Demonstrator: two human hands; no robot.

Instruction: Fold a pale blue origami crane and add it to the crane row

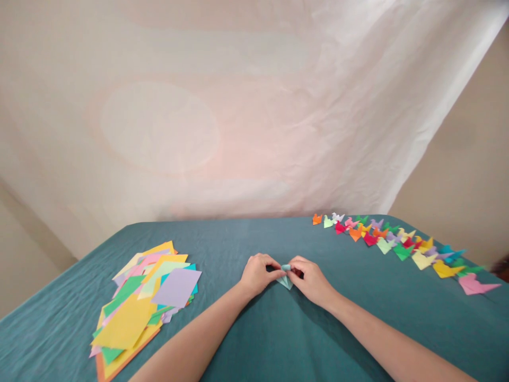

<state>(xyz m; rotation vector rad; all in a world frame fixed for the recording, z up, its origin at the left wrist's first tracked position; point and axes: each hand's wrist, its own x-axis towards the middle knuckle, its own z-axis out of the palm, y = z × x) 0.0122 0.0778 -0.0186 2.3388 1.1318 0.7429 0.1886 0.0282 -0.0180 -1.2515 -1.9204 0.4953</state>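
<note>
Between my two hands is a small piece of pale blue-green origami paper [285,282], folded to a point towards me. My left hand [259,272] pinches its left side between thumb and fingers. On the opposite side, my right hand [310,278] grips the paper the same way, with the fingertips of both hands close together. A short raised flap of the paper shows between the fingertips. Part of the folds is covered by my fingers.
A loose pile of coloured paper squares [131,318] lies on the left of the green tablecloth [222,244]. Rows of folded paper cranes [401,251] stand along the right. A pale sheet [246,122] hangs behind the table.
</note>
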